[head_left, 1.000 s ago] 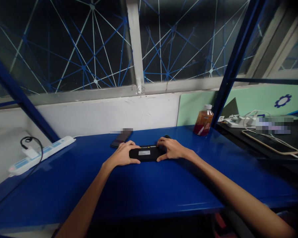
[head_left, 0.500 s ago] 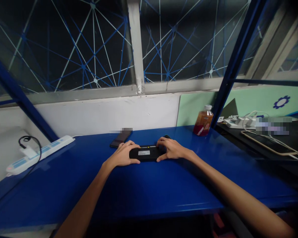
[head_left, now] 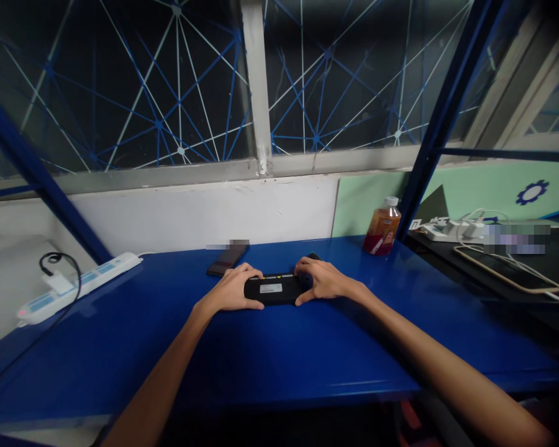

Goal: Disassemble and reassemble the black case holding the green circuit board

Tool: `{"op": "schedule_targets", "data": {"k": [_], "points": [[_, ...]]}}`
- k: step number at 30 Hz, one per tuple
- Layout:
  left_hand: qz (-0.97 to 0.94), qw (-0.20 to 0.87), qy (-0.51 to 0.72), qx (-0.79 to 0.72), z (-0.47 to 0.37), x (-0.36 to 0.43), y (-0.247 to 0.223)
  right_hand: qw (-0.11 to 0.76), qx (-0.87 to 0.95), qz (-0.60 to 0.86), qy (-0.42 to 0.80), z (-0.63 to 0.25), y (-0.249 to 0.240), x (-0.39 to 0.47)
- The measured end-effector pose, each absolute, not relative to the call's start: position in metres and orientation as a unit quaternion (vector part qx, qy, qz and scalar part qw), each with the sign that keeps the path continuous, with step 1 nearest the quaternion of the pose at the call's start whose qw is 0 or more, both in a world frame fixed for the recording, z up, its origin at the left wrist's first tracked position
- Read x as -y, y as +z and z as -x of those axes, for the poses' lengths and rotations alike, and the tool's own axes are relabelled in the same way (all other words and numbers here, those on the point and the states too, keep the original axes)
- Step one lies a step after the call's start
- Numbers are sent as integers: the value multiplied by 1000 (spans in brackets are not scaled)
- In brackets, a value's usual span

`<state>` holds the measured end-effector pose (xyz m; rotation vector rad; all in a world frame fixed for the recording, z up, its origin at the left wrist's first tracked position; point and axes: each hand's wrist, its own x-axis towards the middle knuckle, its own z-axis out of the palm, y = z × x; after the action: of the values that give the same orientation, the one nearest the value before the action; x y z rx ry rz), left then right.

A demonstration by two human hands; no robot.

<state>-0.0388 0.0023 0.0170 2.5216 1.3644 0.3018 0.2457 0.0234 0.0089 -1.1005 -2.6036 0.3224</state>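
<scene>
A flat black rectangular device (head_left: 284,297) with a whitish label and a small yellow mark lies across the middle of the blue table. My left hand (head_left: 233,288) grips its left end, thumb along the near edge and fingers over the far edge. At the other end my right hand (head_left: 323,279) holds it the same way. A dark rounded object (head_left: 313,256) shows partly behind my right fingers; its kind is hidden. Just beyond my left hand lies a dark smartphone (head_left: 226,259).
A bottle of reddish-orange drink (head_left: 382,228) stands at the back right of the blue table (head_left: 279,357). A white power strip (head_left: 93,282) with a black cable lies at left. Another phone (head_left: 503,270) and white cables rest on the black surface at right. Blue frame posts rise at both sides.
The view has shifted very slightly. Both hands keep their grip on the black device, which stays in place on the table.
</scene>
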Motion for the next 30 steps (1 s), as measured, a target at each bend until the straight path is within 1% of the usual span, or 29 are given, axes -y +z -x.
{"op": "schedule_targets", "data": {"k": [8, 15, 30], "points": [[-876, 119, 107, -456, 36, -2, 18, 148, 907, 381, 104, -245, 8, -22], [-879, 118, 118, -447, 37, -4, 15, 145, 905, 381, 120, -245, 10, -21], [-872, 148, 127, -450, 38, -7, 12, 155, 903, 381, 123, -245, 9, -22]]}}
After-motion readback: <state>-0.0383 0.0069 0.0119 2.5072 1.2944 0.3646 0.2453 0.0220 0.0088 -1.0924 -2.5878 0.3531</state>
